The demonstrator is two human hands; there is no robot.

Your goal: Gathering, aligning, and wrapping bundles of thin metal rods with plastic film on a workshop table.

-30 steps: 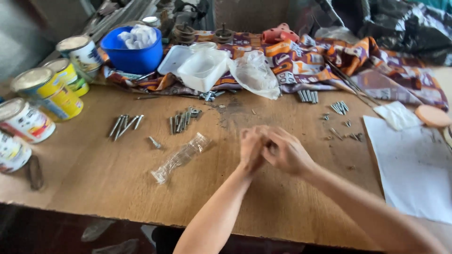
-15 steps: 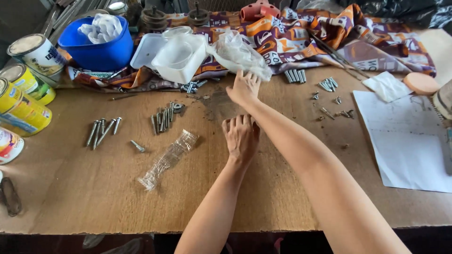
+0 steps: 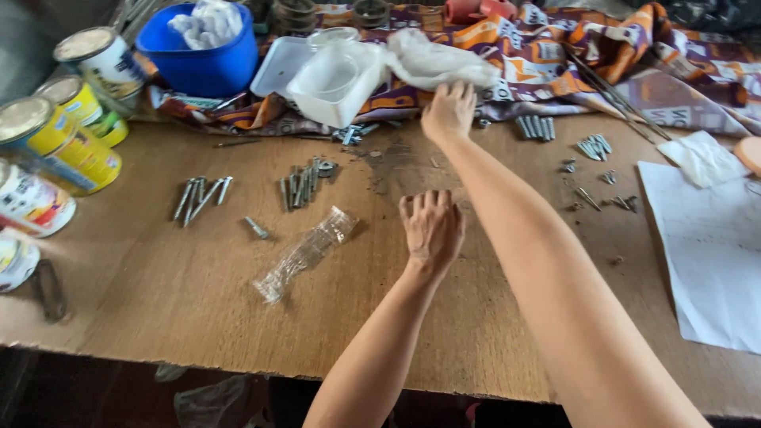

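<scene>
Two bare forearms, no sleeves, left grip, right grip

Two hands, five paint cans, one blue bowl, two clear tubs.

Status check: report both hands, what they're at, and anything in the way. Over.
Right hand stretched out, fingers on the white plastic bag. Left hand resting palm-down on the board, holding nothing visible. Clear wrapper and bolts lie to its left, apart.

Matt wooden table – dull metal bolts, glossy clear plastic bag, patterned cloth.
</scene>
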